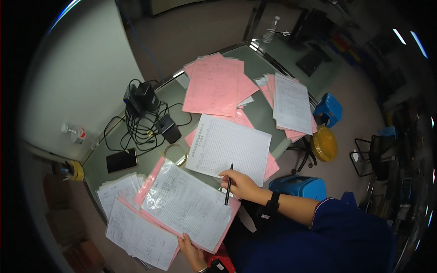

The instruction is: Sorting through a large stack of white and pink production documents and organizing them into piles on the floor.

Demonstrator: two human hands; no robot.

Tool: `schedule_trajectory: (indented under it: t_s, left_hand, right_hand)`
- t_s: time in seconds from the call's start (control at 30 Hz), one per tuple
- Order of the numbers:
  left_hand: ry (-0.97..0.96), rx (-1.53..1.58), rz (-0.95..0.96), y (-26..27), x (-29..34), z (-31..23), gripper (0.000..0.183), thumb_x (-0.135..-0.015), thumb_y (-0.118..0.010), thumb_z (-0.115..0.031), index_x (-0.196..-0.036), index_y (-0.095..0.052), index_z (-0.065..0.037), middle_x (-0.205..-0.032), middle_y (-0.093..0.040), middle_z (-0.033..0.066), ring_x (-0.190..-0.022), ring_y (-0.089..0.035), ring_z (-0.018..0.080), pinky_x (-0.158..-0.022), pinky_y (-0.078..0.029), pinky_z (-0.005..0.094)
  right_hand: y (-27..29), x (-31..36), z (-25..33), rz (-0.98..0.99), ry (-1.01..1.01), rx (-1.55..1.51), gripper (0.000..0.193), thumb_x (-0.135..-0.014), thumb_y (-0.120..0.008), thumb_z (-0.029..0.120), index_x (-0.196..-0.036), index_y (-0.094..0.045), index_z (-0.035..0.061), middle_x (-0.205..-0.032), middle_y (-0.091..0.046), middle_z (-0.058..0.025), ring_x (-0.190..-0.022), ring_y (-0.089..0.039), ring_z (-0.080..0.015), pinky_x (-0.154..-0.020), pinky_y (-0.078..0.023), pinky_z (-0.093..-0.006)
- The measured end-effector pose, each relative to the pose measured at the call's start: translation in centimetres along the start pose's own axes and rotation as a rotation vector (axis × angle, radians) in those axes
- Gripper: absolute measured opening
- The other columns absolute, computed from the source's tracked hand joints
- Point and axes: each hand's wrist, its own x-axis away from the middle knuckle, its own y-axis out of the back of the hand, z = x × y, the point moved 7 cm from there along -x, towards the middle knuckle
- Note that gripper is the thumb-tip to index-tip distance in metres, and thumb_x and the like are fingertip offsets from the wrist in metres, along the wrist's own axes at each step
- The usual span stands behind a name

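My right hand [237,183] is closed around a black pen [229,189], held over the upper right edge of a plastic-sleeved form [186,204] on pink paper. That sleeved form is gripped at its lower edge by my left hand [190,251], thumb on top and the other fingers mostly hidden beneath. Just beyond my right hand lies a white printed table sheet [230,148], resting on pink papers. More white forms with pink sheets [139,234] lie under and left of the held one.
Pink sheets [214,86] are piled at the far side, with another stack of forms [291,102] to their right. Tangled black cables and adapters [143,102], a tape roll [176,154] and a black phone [122,160] lie left. Blue stools [298,187] stand beside the table.
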Motion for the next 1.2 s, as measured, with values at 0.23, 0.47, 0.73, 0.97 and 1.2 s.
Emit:
schedule_trajectory:
  t_s: [0.23,0.47,0.73,0.97,1.2]
  left_hand:
    - [-0.009,-0.099,-0.038,-1.1,1.8,-1.3,0.035,-0.092,-0.045,-0.012,-0.123,-0.038,0.003,-0.122,-0.045,0.0145,-0.109,-0.046,0.0246,-0.095,-0.035,0.0374]
    - [0.007,-0.418,-0.351,-5.1,8.4,-6.1,0.051,-0.091,-0.047,-0.022,-0.13,-0.031,0.007,-0.129,-0.038,0.0223,-0.115,-0.04,0.0257,-0.099,-0.032,0.0374]
    - [-0.136,-0.3,-0.393,-8.9,13.4,-6.5,0.053,-0.092,-0.045,-0.021,-0.133,-0.023,0.004,-0.13,-0.036,0.0227,-0.115,-0.04,0.0292,-0.098,-0.032,0.0393]
    - [-0.21,-0.311,-0.484,-17.0,15.6,-6.4,0.049,-0.092,-0.043,-0.017,-0.133,-0.026,0.002,-0.132,-0.035,0.0208,-0.117,-0.039,0.0301,-0.098,-0.033,0.0411]
    - [-0.276,-0.311,-0.489,-18.9,16.3,-6.0,0.047,-0.091,-0.044,-0.013,-0.133,-0.028,0.001,-0.13,-0.038,0.021,-0.116,-0.04,0.0296,-0.097,-0.034,0.0411]
  right_hand:
    - [15.1,-0.3,-6.6,-0.316,-0.251,0.032,0.029,-0.081,-0.062,0.014,-0.107,-0.052,0.0066,-0.085,-0.059,-0.0084,-0.072,-0.056,-0.015,-0.064,-0.045,-0.0268]
    - [37.9,-0.1,-21.2,-1.012,-0.302,0.383,0.055,-0.072,-0.07,0.025,-0.116,-0.045,0.0072,-0.103,-0.056,-0.0178,-0.097,-0.054,-0.0309,-0.083,-0.042,-0.0384]
    - [41.3,-2.7,-26.8,-0.825,-0.833,0.544,0.078,-0.056,-0.08,0.034,-0.119,-0.041,0.0103,-0.117,-0.047,-0.02,-0.108,-0.046,-0.0371,-0.088,-0.041,-0.0413]
    - [44.2,-1.6,-31.2,-0.849,-0.648,0.301,0.043,-0.063,-0.076,0.021,-0.097,-0.055,0.0066,-0.096,-0.06,-0.0167,-0.093,-0.057,-0.0319,-0.081,-0.045,-0.0364]
    - [46.9,-0.5,-23.1,-1.012,-0.311,0.23,0.013,-0.085,-0.058,0.014,-0.092,-0.056,0.0024,-0.084,-0.061,-0.0116,-0.077,-0.058,-0.0228,-0.071,-0.045,-0.0279]
